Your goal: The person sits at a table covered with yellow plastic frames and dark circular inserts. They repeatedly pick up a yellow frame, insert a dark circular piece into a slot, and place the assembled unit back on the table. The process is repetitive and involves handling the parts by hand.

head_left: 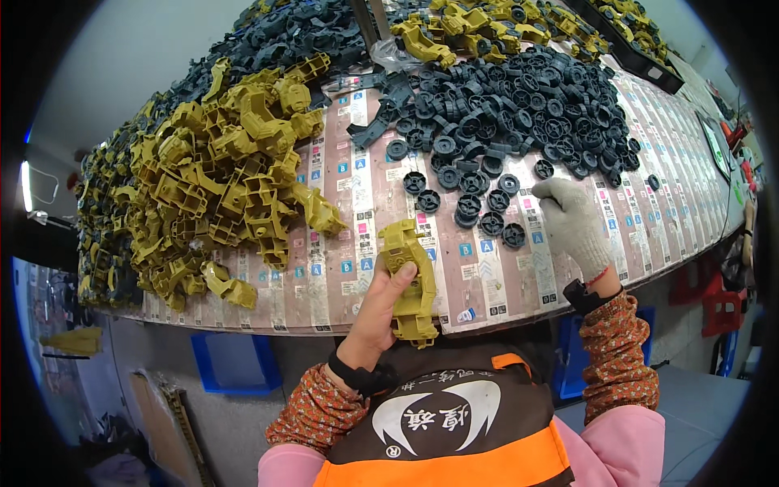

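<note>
Bare and wrapped round a yellow plastic toy-car body (415,304), my left hand (380,300) holds it upright near the table's front edge, thumb across its face. My right hand (572,226), in a pale work glove, is over the table beside the loose black wheels. Its fingers are curled together; what they hold, if anything, is hidden. Just beyond the fingertips lies one black wheel (544,169). Several more loose wheels (492,223) lie between my hands, in front of a large heap of black toy wheels (527,105).
A big pile of yellow car bodies (235,162) covers the table's left. Behind it are heaped dark plastic parts (300,40). More yellow parts (487,24) lie at the back, next to a black tray (649,69). Blue bins (235,363) stand below the table edge.
</note>
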Available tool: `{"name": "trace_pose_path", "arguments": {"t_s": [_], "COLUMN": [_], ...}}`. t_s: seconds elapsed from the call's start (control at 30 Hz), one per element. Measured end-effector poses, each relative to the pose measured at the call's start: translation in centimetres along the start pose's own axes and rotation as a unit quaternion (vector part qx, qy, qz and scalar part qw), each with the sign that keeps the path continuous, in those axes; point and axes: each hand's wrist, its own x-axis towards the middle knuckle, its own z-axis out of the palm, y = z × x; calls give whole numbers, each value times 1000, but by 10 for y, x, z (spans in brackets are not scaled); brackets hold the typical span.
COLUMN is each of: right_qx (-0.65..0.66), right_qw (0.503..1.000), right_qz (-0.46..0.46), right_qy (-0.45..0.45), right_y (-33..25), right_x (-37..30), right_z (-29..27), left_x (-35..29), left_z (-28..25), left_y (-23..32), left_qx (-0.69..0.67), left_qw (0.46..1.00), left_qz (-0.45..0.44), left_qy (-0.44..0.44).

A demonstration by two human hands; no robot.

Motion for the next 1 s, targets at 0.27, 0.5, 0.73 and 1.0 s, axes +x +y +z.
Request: {"name": "trace_pose_path", "arguments": {"t_s": [0.27, 0.5, 0.73, 1.0], "right_qx": [-8, -8, 341, 342], "right_qw": [991, 996, 930, 936], "right_qz": [65, 15, 106, 72], "right_qy": [-121, -88, -85, -39], "right_y": [-42, -49, -103, -122], "right_x": [-27, -40, -64, -65], "right_z": [-5, 12, 36, 57], "left_x": [2, -1, -9, -18], "left_z": [6, 8, 14, 22], "left_y": [-3, -6, -12, -18], "left_qx": [-2, -14, 0, 99], "left_qw": [1000, 1000, 1000, 995], "left_qz": [-18, -20, -12, 22], "left_qy": [-15, 11, -7, -24]}}
